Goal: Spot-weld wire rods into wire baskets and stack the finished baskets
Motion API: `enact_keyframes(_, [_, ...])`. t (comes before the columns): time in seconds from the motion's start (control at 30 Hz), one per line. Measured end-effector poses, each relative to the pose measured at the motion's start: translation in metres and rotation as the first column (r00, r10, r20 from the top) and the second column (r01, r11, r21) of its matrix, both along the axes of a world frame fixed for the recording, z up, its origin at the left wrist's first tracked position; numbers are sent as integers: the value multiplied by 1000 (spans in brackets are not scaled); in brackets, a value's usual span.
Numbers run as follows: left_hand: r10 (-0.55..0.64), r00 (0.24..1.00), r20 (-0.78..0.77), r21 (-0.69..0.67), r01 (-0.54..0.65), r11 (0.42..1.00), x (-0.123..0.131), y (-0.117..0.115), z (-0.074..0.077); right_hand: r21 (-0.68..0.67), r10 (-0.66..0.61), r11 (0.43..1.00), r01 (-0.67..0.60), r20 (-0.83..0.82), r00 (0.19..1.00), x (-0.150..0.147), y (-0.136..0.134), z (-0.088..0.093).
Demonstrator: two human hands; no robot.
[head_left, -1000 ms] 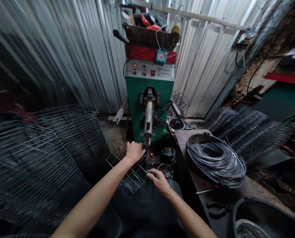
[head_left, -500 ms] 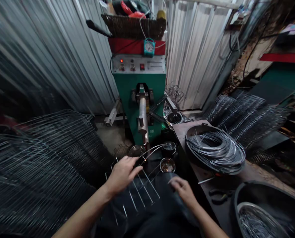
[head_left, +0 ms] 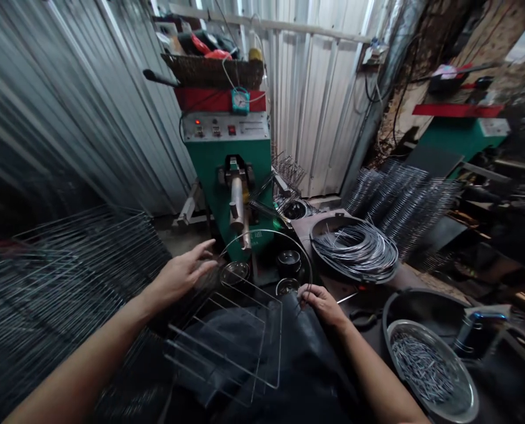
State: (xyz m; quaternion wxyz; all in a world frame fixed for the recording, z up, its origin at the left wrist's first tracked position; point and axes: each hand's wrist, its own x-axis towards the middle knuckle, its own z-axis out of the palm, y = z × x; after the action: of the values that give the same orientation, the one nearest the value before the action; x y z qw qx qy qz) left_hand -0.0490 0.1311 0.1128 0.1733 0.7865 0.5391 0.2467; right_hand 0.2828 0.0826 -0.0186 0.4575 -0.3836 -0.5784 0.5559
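In front of the green machine (head_left: 209,162), the wire rack (head_left: 236,352) looks light and stiff, best held by its outer edges; the right hand (head_left: 323,304) pinches the springy-looking curved wire (head_left: 263,230); the left hand (head_left: 183,272) hangs spread, any contact unclear

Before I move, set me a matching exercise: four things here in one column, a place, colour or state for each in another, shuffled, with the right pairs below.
1. Wire coil
2. Short wire pieces
3. Analog clock
4. Right hand

A. Teal
B. Holding a curved wire
C. In a round black tray
D. In a metal bowl

Pairs: 1-C; 2-D; 3-A; 4-B
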Motion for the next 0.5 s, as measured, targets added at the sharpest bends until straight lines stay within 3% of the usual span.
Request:
enact_keyframes(0.07, [14,999,-40,10,-14,1000,7,-17,-8,-33,-24,999,25,23,999,-11,-8,-1])
enact_keyframes(0.2, [-168,985,48,-224,175,959,50,-67,-39,-18,-98,995,103,162,982,-39,-10,2])
enact_keyframes(0.37, [-87,980,180,-229,128,965,98,-92,-74,165,-100,985,58,263,960,-75,-6,14])
enact_keyframes(0.43, [-64,973,223,-240,119,963,102,-93,-78,203,-73,979,7,319,945,-68,-7,17])
enact_keyframes(0.5, [-76,963,260,-238,140,961,98,-93,-74,198,-118,980,25,472,874,-35,-14,16])
